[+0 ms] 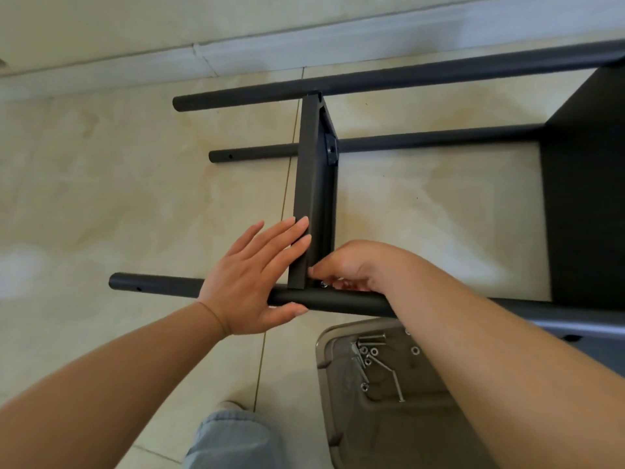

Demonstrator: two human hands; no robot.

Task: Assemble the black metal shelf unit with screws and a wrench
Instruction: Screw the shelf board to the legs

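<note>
So here's where we're at with the black shelf unit (pixel 439 140), which is lying on its side on the tiled floor (pixel 101 184), spreading out ahead of both hands and off to the right.

Our left hand (pixel 250 279) is flat and relaxed, fingers straight, pressed against the left face of the narrow shelf panel (pixel 309 184) that stands on edge between the poles. The thumb reaches under the near pole (pixel 189 286), so that hand touches both panel and pole without really clamping either.

Our right hand (pixel 351 265) sits just right of the left one, at the corner where the panel meets the near pole. Its fingers are curled down into that joint and look pinched around something small. There's a shiny screw (pixel 324 284) right at the fingertips, though we can't tell for sure whether the fingers are holding it or just touching it.

Counting things: three round black poles show clearly, the near one under our hands, a middle pole (pixel 406 142) and a far pole (pixel 372 79) beyond the fingertips. Two shelf panels are visible, the narrow one we're touching and a big dark panel (pixel 588 198) well to the right.

Below our right forearm sits a grey tray (pixel 333 384) with loose hardware (pixel 368 357): roughly four long screws and about six small washers or nuts, some hidden by the arm. A denim knee (pixel 233 438) pokes in below our left forearm.
</note>
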